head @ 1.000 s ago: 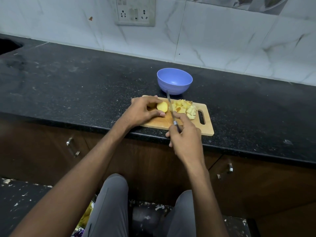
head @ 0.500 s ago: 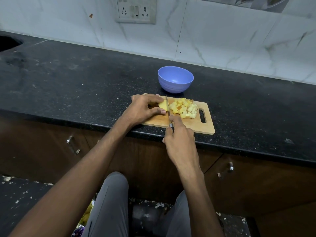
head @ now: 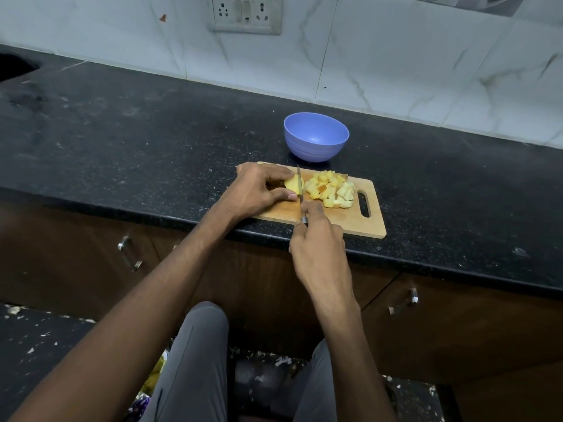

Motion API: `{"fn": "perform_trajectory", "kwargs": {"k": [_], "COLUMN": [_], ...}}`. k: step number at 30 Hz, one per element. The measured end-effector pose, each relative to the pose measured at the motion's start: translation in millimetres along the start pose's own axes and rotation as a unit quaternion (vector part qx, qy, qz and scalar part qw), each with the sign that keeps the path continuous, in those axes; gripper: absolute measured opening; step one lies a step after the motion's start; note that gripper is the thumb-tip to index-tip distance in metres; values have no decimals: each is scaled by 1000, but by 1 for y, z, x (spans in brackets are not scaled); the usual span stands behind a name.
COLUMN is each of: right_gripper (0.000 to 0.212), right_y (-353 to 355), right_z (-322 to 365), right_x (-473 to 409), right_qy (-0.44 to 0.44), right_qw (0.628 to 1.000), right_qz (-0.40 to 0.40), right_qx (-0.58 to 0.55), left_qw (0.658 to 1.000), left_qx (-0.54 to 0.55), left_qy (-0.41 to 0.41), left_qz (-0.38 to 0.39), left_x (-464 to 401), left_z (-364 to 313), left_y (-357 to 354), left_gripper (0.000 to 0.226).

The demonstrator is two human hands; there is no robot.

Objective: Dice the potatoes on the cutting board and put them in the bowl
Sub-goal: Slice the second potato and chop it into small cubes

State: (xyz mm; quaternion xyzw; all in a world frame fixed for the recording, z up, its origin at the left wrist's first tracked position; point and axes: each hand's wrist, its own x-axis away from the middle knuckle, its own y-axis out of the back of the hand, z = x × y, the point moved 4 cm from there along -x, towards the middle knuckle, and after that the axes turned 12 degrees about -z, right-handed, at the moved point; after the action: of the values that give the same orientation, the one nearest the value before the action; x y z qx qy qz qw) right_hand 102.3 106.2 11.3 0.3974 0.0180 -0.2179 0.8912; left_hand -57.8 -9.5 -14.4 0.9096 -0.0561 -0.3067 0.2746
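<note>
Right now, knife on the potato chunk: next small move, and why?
Probably press the steel knife down through the uncut yellow potato piece. The right hand has the blade against it, the left hand pins it on the wooden cutting board, and the blue plastic bowl looks empty.

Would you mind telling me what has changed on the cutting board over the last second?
The right hand brought the knife down from a raised tilt into the potato piece the left hand still grips. Diced pile, board and empty bowl stayed put.
</note>
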Motion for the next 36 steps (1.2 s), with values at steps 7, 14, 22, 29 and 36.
{"fn": "perform_trajectory", "kwargs": {"k": [7, 14, 22, 29, 36], "right_gripper": [42, 45, 29, 27, 30], "right_y": [-7, -10, -14, -7, -7], "right_z": [8, 5, -13, -24, -29], "right_x": [-15, -15, -16, -10, -5], "right_qy": [-2, -23, -36, -24, -11], "right_qw": [1000, 1000, 998, 991, 990], "right_qz": [20, 20, 10, -46, -47], "right_qx": [21, 4, -48, -121, -134], "left_qw": [1000, 999, 999, 999, 998], "left_qx": [-22, 0, -37, -7, -48], "left_qy": [5, -4, -8, 30, -15], "left_qz": [-10, -35, -28, -20, -31], "left_x": [1, 5, 6, 6, 10], "left_z": [2, -9, 1, 4, -11], "left_y": [0, 9, 9, 8, 12], "left_gripper": [61, 48, 71, 65, 59]}}
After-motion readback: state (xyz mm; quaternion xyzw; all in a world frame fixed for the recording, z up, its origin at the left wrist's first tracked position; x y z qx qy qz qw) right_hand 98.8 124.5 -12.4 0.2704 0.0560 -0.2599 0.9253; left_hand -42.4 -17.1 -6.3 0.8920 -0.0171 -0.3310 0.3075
